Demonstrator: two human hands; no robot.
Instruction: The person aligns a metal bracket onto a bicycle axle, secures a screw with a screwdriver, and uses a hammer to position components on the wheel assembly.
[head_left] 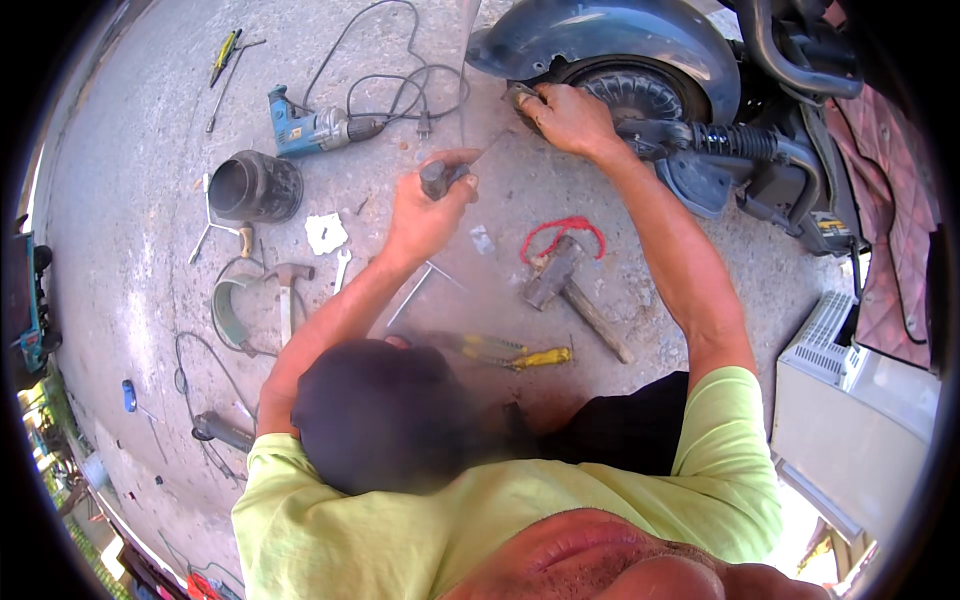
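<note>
My left hand [425, 210] is closed around the dark handle of a tool [441, 180]. A thin shaft slants from it toward the fender, but its exact kind is unclear. Farther right, my right hand [572, 118] has its fingers bent around a small dark piece [521, 95] at the lower left edge of a glossy dark fender [610, 35]. I cannot make out whether that piece belongs to the fender. Under the fender shows a ribbed black wheel [640, 95]. A thin pale strip [466, 60] runs down from the top edge toward my left hand.
A blue corded drill [310, 130], a black cylindrical container [255, 187] and a claw hammer [287, 300] lie on the left. Near my knees are a sledgehammer [575, 295], a red loop [565, 225] and a yellow-handled tool [540, 358]. A white metal box [850, 400] stands right.
</note>
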